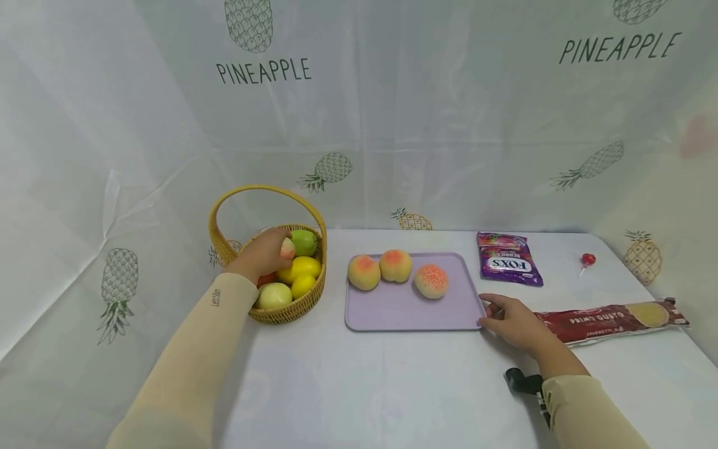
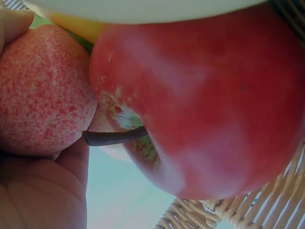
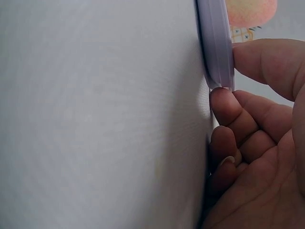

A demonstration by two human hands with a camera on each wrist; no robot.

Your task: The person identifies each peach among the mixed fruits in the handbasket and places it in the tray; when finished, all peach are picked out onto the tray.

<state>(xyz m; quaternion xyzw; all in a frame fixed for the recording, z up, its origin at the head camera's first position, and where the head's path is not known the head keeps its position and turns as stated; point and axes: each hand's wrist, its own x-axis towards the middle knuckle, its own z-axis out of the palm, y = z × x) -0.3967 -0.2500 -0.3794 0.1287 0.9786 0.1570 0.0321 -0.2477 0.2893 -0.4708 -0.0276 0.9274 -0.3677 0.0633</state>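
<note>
My left hand (image 1: 260, 254) reaches into a wicker basket (image 1: 286, 313) and grips a speckled pink peach (image 2: 43, 95). Beside that peach, in the left wrist view, lies a red apple (image 2: 205, 100) with a dark stem. The basket also has a green fruit (image 1: 305, 242), yellow lemons (image 1: 305, 268) and a pale yellow-green fruit (image 1: 274, 295). My right hand (image 1: 513, 321) pinches the right edge of a lilac tray (image 1: 404, 315), thumb on the rim and fingers curled at its underside. On the tray sit two smooth peaches (image 1: 364, 272) and one speckled peach (image 1: 431, 281).
A purple Fox's candy bag (image 1: 509, 259) lies behind the tray's right side. Farther right are a red lollipop (image 1: 588, 259) and a long red packet (image 1: 617, 320), close to my right wrist. The basket's tall handle (image 1: 263, 187) arches over the fruit. A pineapple-print sheet hangs behind.
</note>
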